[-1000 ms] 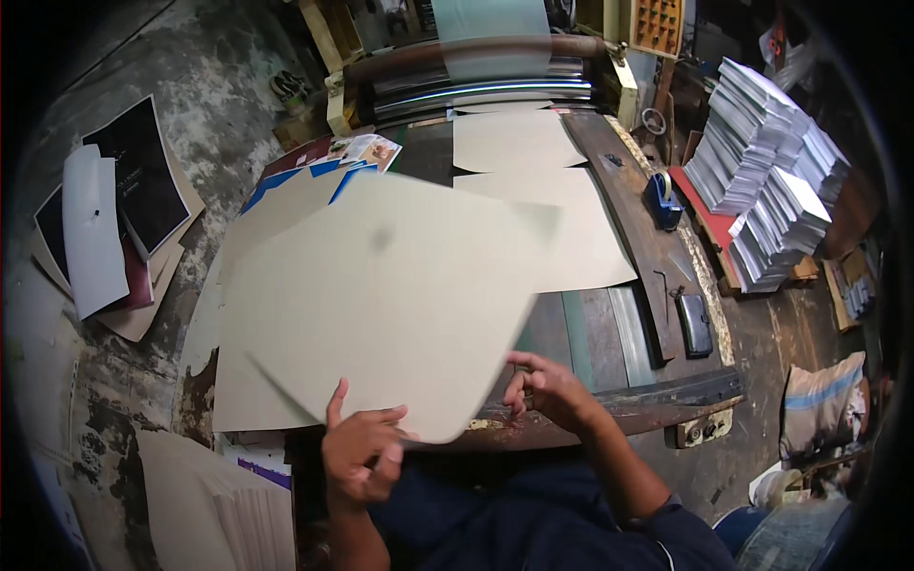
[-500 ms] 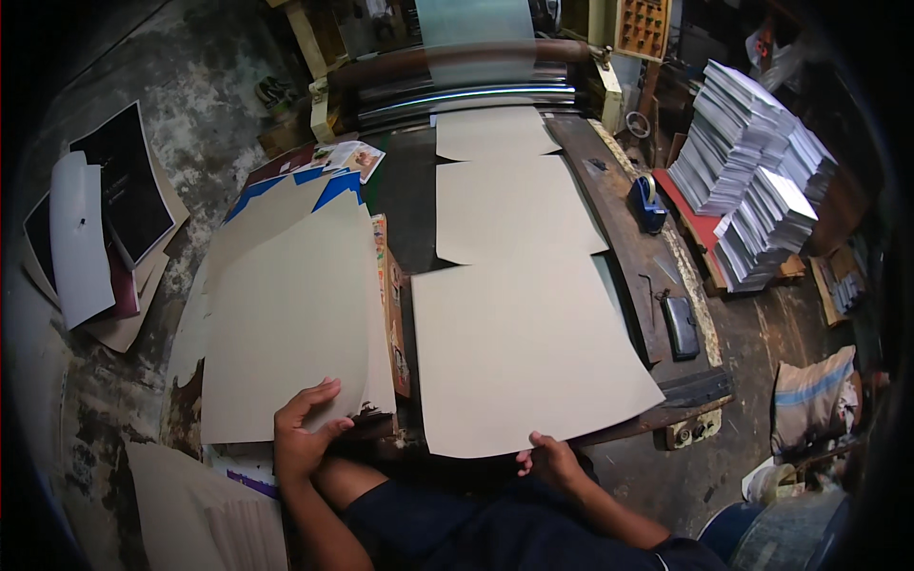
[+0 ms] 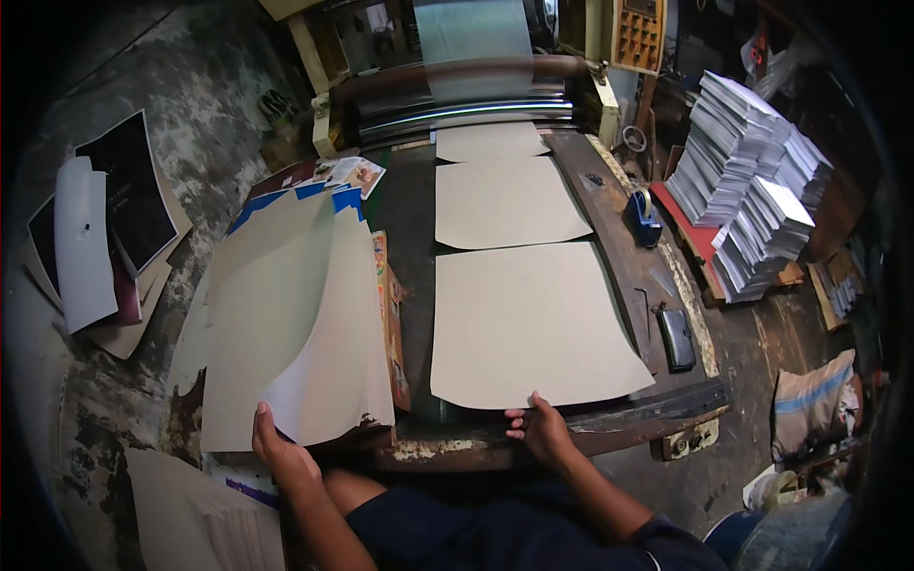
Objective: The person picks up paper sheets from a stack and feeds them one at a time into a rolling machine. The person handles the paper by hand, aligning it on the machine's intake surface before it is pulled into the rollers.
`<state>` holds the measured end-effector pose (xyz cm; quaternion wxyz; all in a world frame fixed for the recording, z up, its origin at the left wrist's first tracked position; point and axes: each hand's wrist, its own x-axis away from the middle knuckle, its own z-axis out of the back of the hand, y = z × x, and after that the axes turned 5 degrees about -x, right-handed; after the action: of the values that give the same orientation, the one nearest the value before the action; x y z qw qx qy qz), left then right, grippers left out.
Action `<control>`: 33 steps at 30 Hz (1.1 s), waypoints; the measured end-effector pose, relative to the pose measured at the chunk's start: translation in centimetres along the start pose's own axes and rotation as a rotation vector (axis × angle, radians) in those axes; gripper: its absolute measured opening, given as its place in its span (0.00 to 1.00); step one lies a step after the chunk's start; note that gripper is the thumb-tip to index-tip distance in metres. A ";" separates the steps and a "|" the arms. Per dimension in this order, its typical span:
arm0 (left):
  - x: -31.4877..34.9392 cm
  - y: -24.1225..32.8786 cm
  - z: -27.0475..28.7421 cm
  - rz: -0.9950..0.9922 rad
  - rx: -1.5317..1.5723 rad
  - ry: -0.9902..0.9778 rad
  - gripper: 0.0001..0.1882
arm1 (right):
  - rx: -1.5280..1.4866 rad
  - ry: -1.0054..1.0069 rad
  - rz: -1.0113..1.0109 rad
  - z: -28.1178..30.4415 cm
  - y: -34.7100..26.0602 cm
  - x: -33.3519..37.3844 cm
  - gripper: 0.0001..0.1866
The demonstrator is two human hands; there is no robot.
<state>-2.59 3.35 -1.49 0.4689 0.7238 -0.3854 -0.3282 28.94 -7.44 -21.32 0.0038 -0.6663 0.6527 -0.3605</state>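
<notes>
A stack of large beige-backed sheets lies on the left. My left hand is closed on the near edge of its top sheet, which curls up and over to the left; part of the grip is hidden behind the paper. In front of me, three similar sheets run in a line toward the rollers: the nearest sheet, a middle sheet and a far sheet. My right hand is at the nearest sheet's front edge, its thumb touching the edge and its fingers loosely bent apart, grasping nothing.
A roller machine with clear film stands at the far end. On the table's right lie a tape dispenser and a black pouch. White paper stacks rise beyond. Loose sheets lie far left.
The nearest sheet has slid forward, away from me, and my right hand has moved forward with it. My left hand has shifted left and lifted the top sheet's corner into a curl.
</notes>
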 end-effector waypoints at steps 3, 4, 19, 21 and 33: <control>0.5 -2.4 1.8 -0.235 -0.400 -0.091 0.16 | -0.011 -0.034 0.046 -0.1 -0.4 -2.5 0.19; 0.8 -3.1 2.0 -0.317 -0.554 -0.130 0.17 | -0.015 -0.010 0.064 0.0 -0.2 -3.1 0.19; 5.5 2.6 -1.2 -0.707 -0.743 -1.057 0.12 | 0.212 -0.160 -0.070 -4.2 -4.2 7.0 0.18; 3.6 2.7 -0.7 -0.707 -0.855 -0.997 0.24 | 0.116 -0.242 -0.055 -0.7 -2.2 6.4 0.14; -1.1 -0.2 2.8 -0.192 -0.682 -0.864 0.21 | 0.262 -0.045 -0.144 3.9 3.3 12.1 0.22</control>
<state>-5.37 3.15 -2.53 0.4439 0.3625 -0.3467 -0.7426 26.64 -20.33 -20.01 0.0795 -0.7130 0.5505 -0.4270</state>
